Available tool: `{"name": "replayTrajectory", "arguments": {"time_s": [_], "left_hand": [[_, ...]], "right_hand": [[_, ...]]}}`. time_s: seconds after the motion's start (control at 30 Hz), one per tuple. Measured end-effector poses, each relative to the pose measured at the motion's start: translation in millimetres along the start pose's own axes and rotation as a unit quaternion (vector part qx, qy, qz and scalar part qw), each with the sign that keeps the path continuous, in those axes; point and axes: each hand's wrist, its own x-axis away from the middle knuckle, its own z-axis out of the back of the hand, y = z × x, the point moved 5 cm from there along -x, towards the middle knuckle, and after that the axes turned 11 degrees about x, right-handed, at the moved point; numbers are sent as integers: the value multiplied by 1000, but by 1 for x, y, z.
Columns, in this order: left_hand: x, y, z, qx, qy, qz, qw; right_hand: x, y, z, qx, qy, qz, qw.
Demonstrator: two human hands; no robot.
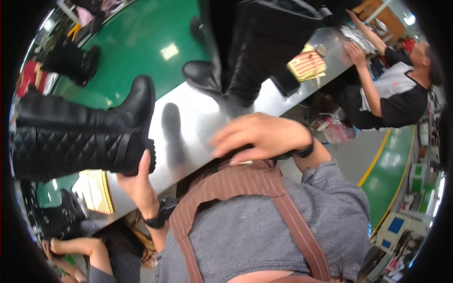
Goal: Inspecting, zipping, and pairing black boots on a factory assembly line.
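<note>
Black boot (80, 141) is gripped at the heel by the left hand (138, 185), right hand (264, 137) uncurled, fingers pointing leftward

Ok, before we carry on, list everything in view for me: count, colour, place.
Sideways boot: 1, black, left
Standing boots: at least 2, black, top centre
Other boots: several, black, far left
Ledge: 1, silver, centre
Green surface: 1, green, upper left
Stacks: 2, yellow, upper right and lower left
Flat object: 1, black, beside upper stack
Co-workers: at least 2, right and lower left
Floor: grey and green, right
Edge clutter: too small to count
Apron: 1, brown, lower centre
Shirt: 1, grey, beneath apron
Wristbands: 2, black, wrists
Left hand: 1, at sideways boot's heel
Right hand: 1, blurred, over ledge
</note>
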Motion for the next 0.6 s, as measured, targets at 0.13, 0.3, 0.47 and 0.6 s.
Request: {"name": "replayTrajectory", "arguments": {"time_s": [0.13, 0.3, 0.47, 0.6], "left_hand": [[-4, -7, -1, -25, 2, 19, 999], [-6, -12, -13, -14, 8, 41, 999], [3, -1, -30, -4, 20, 18, 1000], [4, 4, -30, 22, -23, 4, 999]], "right_hand": [[95, 72, 98, 122, 239, -292, 918], [129, 228, 148, 333, 254, -519, 745], [138, 291, 137, 379, 155, -517, 752], [152, 256, 158, 444, 267, -484, 706]]}}
